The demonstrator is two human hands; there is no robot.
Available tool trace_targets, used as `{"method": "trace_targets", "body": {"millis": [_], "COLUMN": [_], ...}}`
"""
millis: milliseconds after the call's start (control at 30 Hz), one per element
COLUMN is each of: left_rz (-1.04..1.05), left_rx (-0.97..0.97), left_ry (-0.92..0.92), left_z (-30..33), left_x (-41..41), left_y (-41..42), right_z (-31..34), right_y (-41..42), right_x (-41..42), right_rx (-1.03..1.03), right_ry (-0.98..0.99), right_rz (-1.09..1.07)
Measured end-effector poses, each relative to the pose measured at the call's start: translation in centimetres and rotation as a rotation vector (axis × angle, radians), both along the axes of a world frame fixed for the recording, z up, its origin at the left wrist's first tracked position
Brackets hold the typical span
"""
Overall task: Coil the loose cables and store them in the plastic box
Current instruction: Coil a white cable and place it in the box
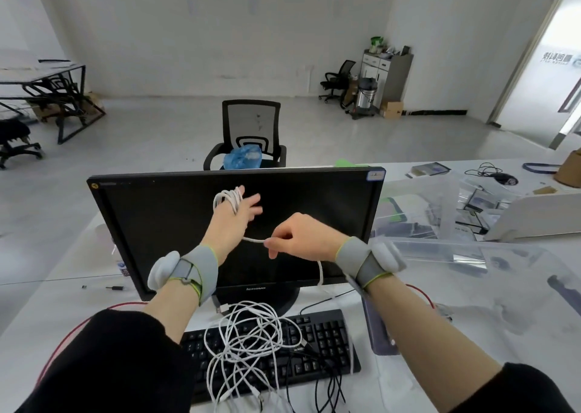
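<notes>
left hand (236,221): raised in front of the monitor (232,230); fingers straight and spread, pointing up and away; several turns of white cable (227,199) were looped round the fingers; nothing gripped by curling, the coil just sat on the straight fingers
right hand (298,236): level with the left wrist, just to its right; thumb and forefinger pinched the same white cable at a point between the two hands; other fingers curled loosely below
cable run: a short taut stretch went from the coil on the left hand to the right-hand pinch; from there it dropped behind the right wrist down toward the tabletop (490,324)
loose cable pile (248,337): tangled white loops lay on the keyboard (283,349) and spilled off its front edge; some thin black leads were mixed in at the right side
plastic box (418,211): clear, stood on the tabletop right of the monitor, well apart from both hands; contents too blurred to tell
wrists: grey bands with white pods were on both; black sleeves were pushed up the forearms
red wires (419,293): thin, ran by each forearm
tabletop extras: purple flat item (379,331) lay under the right forearm; clear sheets and small clutter sat at far right
background: black mesh chair (248,136) stood behind the monitor with a blue bag (242,157) on its seat
</notes>
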State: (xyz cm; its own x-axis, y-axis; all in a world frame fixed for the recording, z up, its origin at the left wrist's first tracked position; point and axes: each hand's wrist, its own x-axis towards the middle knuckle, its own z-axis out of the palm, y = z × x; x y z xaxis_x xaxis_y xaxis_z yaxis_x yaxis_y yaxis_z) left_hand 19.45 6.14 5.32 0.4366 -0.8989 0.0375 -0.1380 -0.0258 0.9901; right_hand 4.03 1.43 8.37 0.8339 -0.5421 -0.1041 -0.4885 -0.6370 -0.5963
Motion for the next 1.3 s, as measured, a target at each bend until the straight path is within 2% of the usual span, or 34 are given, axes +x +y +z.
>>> {"method": "trace_targets", "body": {"millis": [33,100,133,167,200,267,333,400,467,567,600,667,733,833,867,900,933,1000,1100,1167,1200,1267,1300], "left_rz": [-0.04,-0.144,-0.192,-0.256,-0.328,-0.483,-0.676,-0.791,-0.673,-0.3,-0.219,-0.108,-0.044,-0.032,-0.03,-0.033,-0.059,-0.208,-0.551,-0.764,-0.825,-0.847,-0.792], "left_rx": [0.076,0.28,0.373,0.428,0.438,0.372,0.219,0.013,-0.166,-0.293,-0.283,-0.204,-0.1,0.081,0.134,0.169,0.203,0.311,0.389,0.276,0.177,-0.044,-0.135], "left_ry": [-0.195,-0.444,-0.507,-0.493,-0.384,0.023,0.419,0.638,0.766,0.888,0.866,0.705,0.38,-0.24,-0.395,-0.472,-0.454,-0.288,0.07,0.337,0.41,0.512,0.596], "left_z": [-0.7,-1.6,-1.6,-1.4,-1.2,-0.4,0.4,1.5,2.8,4.0,3.9,3.1,1.9,0.3,-0.2,-0.6,-0.9,-0.8,-0.6,-0.3,0.0,1.0,1.5], "left_x": [0.3,0.7,0.7,0.4,0.0,-0.3,0.1,0.1,-0.7,-1.1,-1.0,-0.7,-0.8,-1.0,-0.7,-0.3,-0.1,-0.3,-0.5,-0.3,-0.2,-0.5,-0.7], "left_y": [0.3,1.0,1.3,1.6,1.8,2.1,2.2,2.4,2.2,1.0,0.5,0.2,0.2,0.8,0.9,1.0,1.1,1.4,1.8,2.1,2.3,2.4,2.3], "right_z": [0.6,1.6,2.0,2.2,2.3,2.0,1.3,0.3,-1.0,-2.2,-2.3,-1.6,-0.2,1.9,2.5,3.0,3.4,3.9,3.6,2.8,2.2,0.4,-0.5], "right_y": [-0.3,-1.2,-1.8,-2.4,-3.1,-4.4,-5.1,-5.3,-4.8,-2.8,-2.0,-0.7,0.0,0.1,0.0,-0.3,-0.6,-1.6,-3.6,-4.6,-4.8,-4.6,-4.3], "right_x": [-0.4,-1.1,-1.4,-1.6,-2.0,-2.5,-2.6,-2.5,-2.0,-1.2,-1.0,-0.3,0.1,0.0,-0.3,-0.5,-0.8,-1.5,-2.5,-2.9,-3.0,-3.0,-2.8], "right_rx": [0.0,-0.019,-0.041,-0.065,-0.081,-0.088,-0.07,-0.036,0.009,0.033,0.037,0.01,-0.044,-0.048,-0.049,-0.062,-0.083,-0.129,-0.16,-0.155,-0.147,-0.116,-0.091], "right_ry": [-0.015,-0.091,-0.132,-0.168,-0.2,-0.275,-0.367,-0.42,-0.391,-0.217,-0.15,-0.029,0.054,0.072,0.042,0.011,-0.015,-0.071,-0.211,-0.295,-0.309,-0.277,-0.247], "right_rz": [0.005,-0.033,-0.061,-0.091,-0.121,-0.182,-0.266,-0.347,-0.373,-0.267,-0.21,-0.103,-0.032,0.027,0.027,0.013,-0.008,-0.059,-0.187,-0.285,-0.323,-0.358,-0.353]}}
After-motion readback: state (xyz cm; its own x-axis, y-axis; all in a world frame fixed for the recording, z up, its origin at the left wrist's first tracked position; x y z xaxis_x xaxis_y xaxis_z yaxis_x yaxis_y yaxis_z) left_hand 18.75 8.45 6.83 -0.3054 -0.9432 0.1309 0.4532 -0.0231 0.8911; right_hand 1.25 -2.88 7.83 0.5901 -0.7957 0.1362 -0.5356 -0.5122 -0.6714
